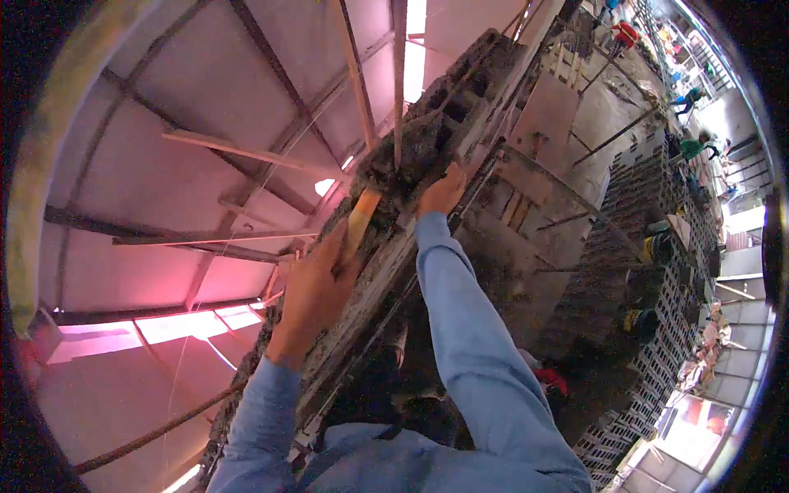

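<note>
My left hand (316,287) is closed round the yellow handle of what looks like a trowel (362,220). Its far end runs into dark, wet-looking mortar (386,177) on top of a narrow block wall, and the blade cannot be made out there. Ahead and to the right, my right hand (444,191) lies against the wall's right edge, fingers partly bent and no held thing visible. Just beyond both hands, rough grey hollow blocks (462,103) continue along the wall top. A long pale timber strip (362,300) runs along the wall's right side.
Roof sheeting on dark beams (271,57) fills the left, with loose wooden battens (246,154) projecting near the wall. To the right, far below, are stacked hollow blocks (633,214), dark buckets (641,324), scaffold poles (567,193) and several people (694,148).
</note>
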`<action>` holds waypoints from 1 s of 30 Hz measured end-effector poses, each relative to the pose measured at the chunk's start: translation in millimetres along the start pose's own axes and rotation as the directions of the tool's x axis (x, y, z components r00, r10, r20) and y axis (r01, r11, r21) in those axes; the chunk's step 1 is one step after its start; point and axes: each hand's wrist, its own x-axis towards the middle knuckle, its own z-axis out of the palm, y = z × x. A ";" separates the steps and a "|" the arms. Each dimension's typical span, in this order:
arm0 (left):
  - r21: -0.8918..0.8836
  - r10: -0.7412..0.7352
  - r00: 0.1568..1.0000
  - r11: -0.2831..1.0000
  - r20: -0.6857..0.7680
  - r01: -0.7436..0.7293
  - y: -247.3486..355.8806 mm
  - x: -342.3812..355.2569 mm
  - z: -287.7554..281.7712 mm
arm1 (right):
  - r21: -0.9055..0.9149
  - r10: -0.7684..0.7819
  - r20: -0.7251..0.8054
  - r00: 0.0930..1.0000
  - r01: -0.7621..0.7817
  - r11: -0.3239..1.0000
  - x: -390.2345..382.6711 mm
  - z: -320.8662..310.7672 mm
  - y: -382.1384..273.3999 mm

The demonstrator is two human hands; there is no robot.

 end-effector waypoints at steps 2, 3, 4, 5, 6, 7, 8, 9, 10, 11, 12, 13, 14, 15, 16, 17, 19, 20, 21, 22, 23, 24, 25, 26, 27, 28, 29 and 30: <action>-0.002 -0.098 0.995 0.995 0.003 0.098 -6.3 -19.0 -13.4 | 0.050 0.132 0.040 0.990 -0.134 0.990 -23.1 19.8 -30.7; -0.002 -0.121 0.993 0.993 -0.002 0.121 -9.5 -31.0 -18.4 | 0.073 0.229 0.058 0.972 -0.233 0.970 -40.7 23.7 -49.0; -0.008 -0.107 0.994 0.994 -0.006 0.107 -6.9 -32.1 -21.5 | 0.124 0.209 0.052 0.977 -0.213 0.969 -38.9 22.0 -50.2; 0.021 -0.062 0.998 0.998 -0.029 0.063 -3.3 -34.5 -24.3 | 0.174 0.189 0.047 0.981 -0.195 0.965 -36.5 20.4 -50.3; 0.052 -0.019 0.998 0.998 -0.052 0.022 0.7 -36.9 -27.2 | 0.178 0.186 0.032 0.982 -0.188 0.966 -32.2 20.7 -50.6; 0.045 -0.018 0.998 0.999 -0.066 0.021 3.5 -37.4 -28.4 | 0.182 0.179 0.018 0.984 -0.179 0.967 -27.6 19.7 -48.7; 0.037 -0.016 0.996 0.999 -0.087 0.019 6.5 -36.2 -30.8 | 0.140 0.185 -0.007 0.983 -0.182 0.973 -20.7 18.5 -47.1; -0.008 -0.055 0.993 0.998 -0.103 0.054 9.8 -29.2 -34.0 | 0.097 0.189 -0.034 0.981 -0.185 0.978 -14.7 16.9 -45.0; -0.057 -0.109 0.988 0.993 -0.110 0.103 7.9 -24.7 -34.4 | 0.001 0.151 -0.019 0.988 -0.151 0.989 -16.6 12.2 -43.2; 0.004 -0.121 0.989 0.993 -0.082 0.122 2.6 -15.9 -38.2 | -0.081 0.120 0.017 0.993 -0.118 0.990 -22.1 18.0 -46.1; 0.064 -0.135 0.989 0.988 -0.052 0.138 -6.3 -3.5 -39.1 | -0.159 0.090 0.055 0.994 -0.081 0.984 -27.1 23.5 -49.1; 0.125 -0.148 0.989 0.981 -0.019 0.149 -10.4 -0.1 -39.2 | -0.216 0.069 0.087 0.994 -0.048 0.975 -28.9 24.6 -49.8; 0.033 -0.178 0.984 0.983 -0.020 0.179 -10.6 -8.9 -30.5 | -0.276 0.039 0.105 0.994 -0.008 0.961 -23.8 20.8 -44.3; -0.059 -0.208 0.978 0.977 -0.018 0.207 -6.6 -26.4 -18.3 | -0.334 0.010 0.125 0.992 0.032 0.942 -18.9 17.5 -38.8; -0.147 -0.235 0.972 0.962 -0.004 0.232 -2.4 -36.0 -10.1 | -0.386 -0.011 0.125 0.992 0.059 0.920 -16.0 12.5 -33.5; -0.154 -0.198 0.979 0.970 -0.046 0.188 0.4 -35.7 -5.4 | -0.437 -0.031 0.127 0.991 0.084 0.895 -12.2 8.4 -28.5; -0.222 -0.182 0.982 0.961 -0.051 0.167 6.7 -28.8 -2.4 | -0.363 0.001 0.093 0.996 0.033 0.931 -15.8 11.0 -28.9; -0.279 -0.216 0.976 0.939 -0.024 0.201 7.1 -25.8 -5.9 | -0.227 0.071 0.075 0.995 -0.052 0.973 -32.3 25.9 -42.7; -0.230 -0.228 0.974 0.949 -0.022 0.217 5.9 -28.2 -11.5 | -0.080 0.126 0.052 0.991 -0.122 0.989 -41.2 33.8 -51.5; -0.189 -0.220 0.975 0.958 -0.013 0.214 11.0 -23.3 -13.5 | -0.095 0.141 0.046 0.989 -0.136 0.986 -36.3 30.6 -52.0; -0.147 -0.213 0.977 0.967 -0.005 0.210 16.6 -21.0 -15.6 | -0.110 0.156 0.040 0.987 -0.151 0.982 -31.7 26.7 -52.5; -0.219 -0.231 0.973 0.949 0.004 0.226 17.1 -29.5 -23.0 | -0.125 0.172 0.033 0.985 -0.167 0.978 -27.3 22.0 -52.9; -0.285 -0.235 0.972 0.930 0.026 0.233 11.4 -40.6 -33.4 | -0.138 0.189 0.049 0.981 -0.180 0.974 -18.5 13.3 -51.2; -0.343 -0.248 0.968 0.907 0.036 0.245 5.4 -48.3 -44.4 | -0.143 0.212 0.078 0.974 -0.199 0.969 -17.5 10.0 -51.3; -0.275 -0.200 0.979 0.943 -0.023 0.186 0.5 -44.2 -46.1 | -0.150 0.235 0.105 0.966 -0.218 0.964 -16.1 5.7 -51.3; -0.202 -0.149 0.985 0.971 -0.088 0.129 -2.0 -37.7 -47.5 | -0.104 0.265 0.084 0.961 -0.256 0.961 -18.2 5.2 -51.4; -0.127 -0.092 0.985 0.989 -0.147 0.073 -0.5 -29.6 -48.9 | -0.057 0.294 0.063 0.954 -0.291 0.955 -22.0 5.4 -50.7; -0.219 -0.214 0.974 0.957 -0.080 0.192 5.6 -21.2 -49.4 | -0.041 0.306 0.061 0.950 -0.303 0.952 -23.6 2.8 -50.3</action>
